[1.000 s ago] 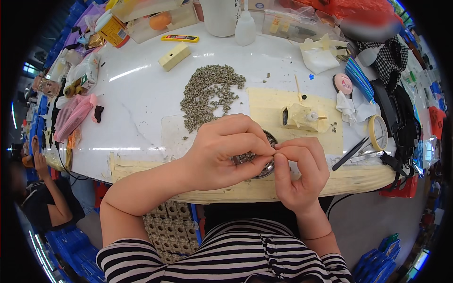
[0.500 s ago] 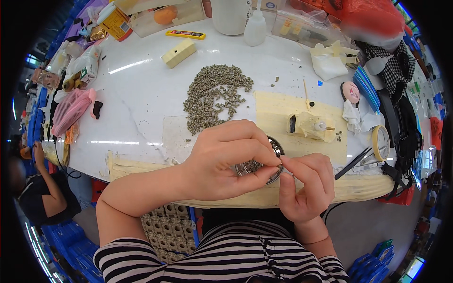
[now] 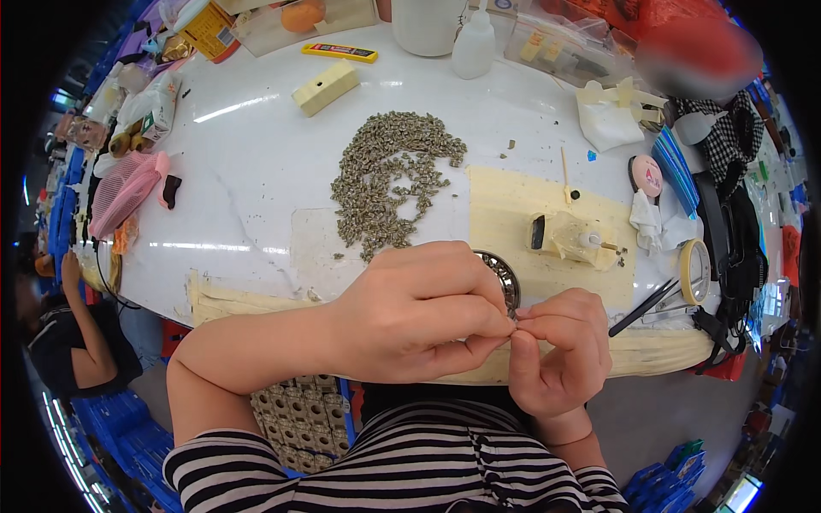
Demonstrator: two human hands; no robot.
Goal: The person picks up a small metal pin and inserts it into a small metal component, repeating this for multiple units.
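My left hand (image 3: 419, 316) and my right hand (image 3: 560, 350) meet fingertip to fingertip above the front edge of the table. Both are closed in a pinch. What they hold between them is too small and too covered by the fingers to name. Just beyond the fingertips, a round shiny metal bowl (image 3: 510, 285) is partly hidden by my left hand. Farther off lies a loose heap of small grey-brown metal parts (image 3: 376, 175).
Right of the bowl, a taped fixture (image 3: 564, 232) stands on a masking-tape patch (image 3: 496, 201). Black tweezers (image 3: 641, 309) and a tape roll (image 3: 694, 272) lie at the right. A cream block (image 3: 325, 88) and white squeeze bottle (image 3: 474, 47) stand farther back. Another person (image 3: 81, 346) sits far left.
The joined fingertips have come slightly nearer to me, and my left hand now covers more of the bowl's front. Both hands stay pinched together. The whole view has shifted a little.
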